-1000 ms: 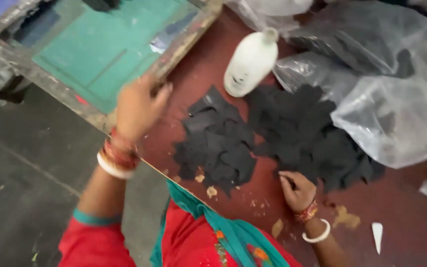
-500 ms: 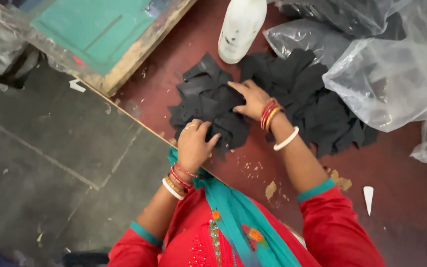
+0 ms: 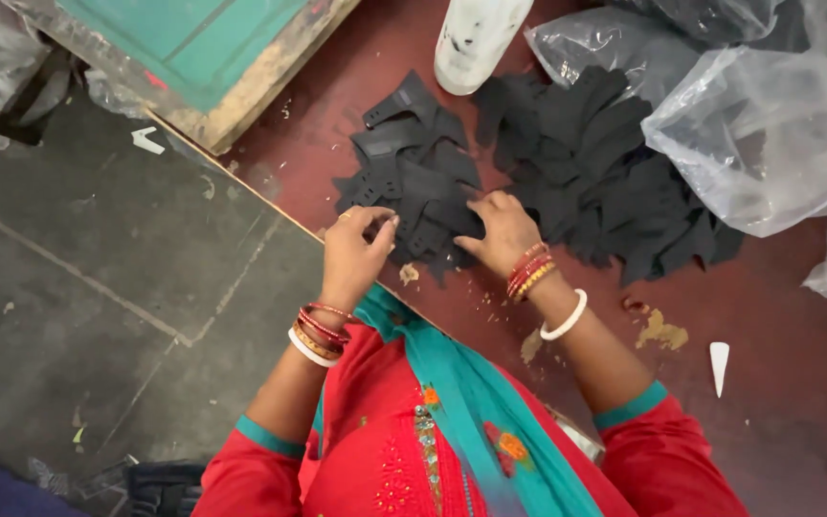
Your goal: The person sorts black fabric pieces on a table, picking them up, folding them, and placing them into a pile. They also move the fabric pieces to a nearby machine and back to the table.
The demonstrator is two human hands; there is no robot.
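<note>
your left hand (image 3: 356, 251) pinches the near edge of the small pile of black cut pieces (image 3: 412, 182), fingers curled onto one piece. your right hand (image 3: 500, 230) lies on the same pile's right side, fingers bent and gripping pieces. the pile sits on the dark red table (image 3: 777, 402), near its edge. a larger heap of black pieces (image 3: 605, 182) lies just to the right, partly under clear plastic bags (image 3: 768, 134). a white bottle (image 3: 476, 38) stands beyond the pile, a teal-topped wooden frame (image 3: 232, 48) to the left.
</note>
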